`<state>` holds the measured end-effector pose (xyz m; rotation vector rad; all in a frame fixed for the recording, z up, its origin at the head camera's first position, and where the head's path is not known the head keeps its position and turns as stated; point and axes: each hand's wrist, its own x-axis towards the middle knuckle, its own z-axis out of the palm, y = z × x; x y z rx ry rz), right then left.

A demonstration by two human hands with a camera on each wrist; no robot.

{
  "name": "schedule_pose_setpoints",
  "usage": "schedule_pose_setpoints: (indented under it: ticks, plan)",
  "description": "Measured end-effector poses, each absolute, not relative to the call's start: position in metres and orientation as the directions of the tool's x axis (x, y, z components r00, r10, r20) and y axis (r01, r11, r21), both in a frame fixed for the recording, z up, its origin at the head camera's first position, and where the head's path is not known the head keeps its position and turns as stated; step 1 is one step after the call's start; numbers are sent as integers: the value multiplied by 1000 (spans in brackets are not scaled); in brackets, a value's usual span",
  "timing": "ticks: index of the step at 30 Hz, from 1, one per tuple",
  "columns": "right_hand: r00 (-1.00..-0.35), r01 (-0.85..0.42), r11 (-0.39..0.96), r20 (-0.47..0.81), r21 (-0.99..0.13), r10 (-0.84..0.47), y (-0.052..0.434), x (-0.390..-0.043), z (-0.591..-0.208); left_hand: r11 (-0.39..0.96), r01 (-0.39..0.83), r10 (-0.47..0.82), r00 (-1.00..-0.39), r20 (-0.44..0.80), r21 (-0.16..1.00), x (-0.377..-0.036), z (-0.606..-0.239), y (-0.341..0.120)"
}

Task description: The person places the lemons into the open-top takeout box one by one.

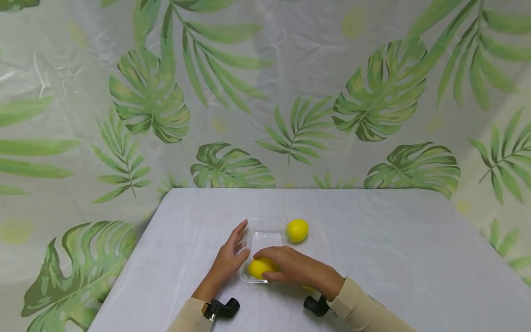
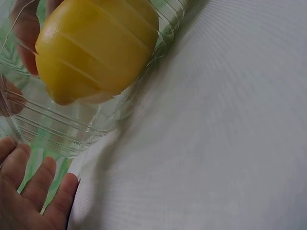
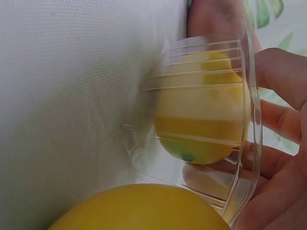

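A clear plastic tray (image 1: 265, 230) lies on the white table. My right hand (image 1: 265, 264) grips a yellow lemon (image 1: 258, 268) from above at the tray's near end. In the right wrist view this lemon (image 3: 201, 120) shows through the tray wall (image 3: 144, 158), with my fingers (image 3: 283, 76) curled round it. My left hand (image 1: 242, 240) lies with straight fingers against the tray's left side. Its fingers (image 2: 29, 191) sit beside the tray (image 2: 57, 134) and the lemon (image 2: 96, 48). A second lemon (image 1: 297, 230) rests right of the tray.
A third lemon (image 3: 139, 208) lies outside the tray, under my right wrist, and is mostly hidden in the head view. The white table (image 1: 373, 258) stretches to the right and front. A leaf-patterned curtain (image 1: 265, 92) hangs behind and around the table.
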<state>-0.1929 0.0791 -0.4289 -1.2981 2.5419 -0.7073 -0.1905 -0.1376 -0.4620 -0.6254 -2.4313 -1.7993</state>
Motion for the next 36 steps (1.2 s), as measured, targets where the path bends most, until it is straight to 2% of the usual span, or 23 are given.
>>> schedule_pose_setpoints:
  ticks: [22,36]
  plan:
    - [-602,-715,509,51,-480,-797,82,-192,-424,270,335,270,-926,263,903,-188,-460,-136]
    - [-666,-655,552,49,-516,-745,97,-187,-409,269,347,278,-921,272,899,-190,-463,-137]
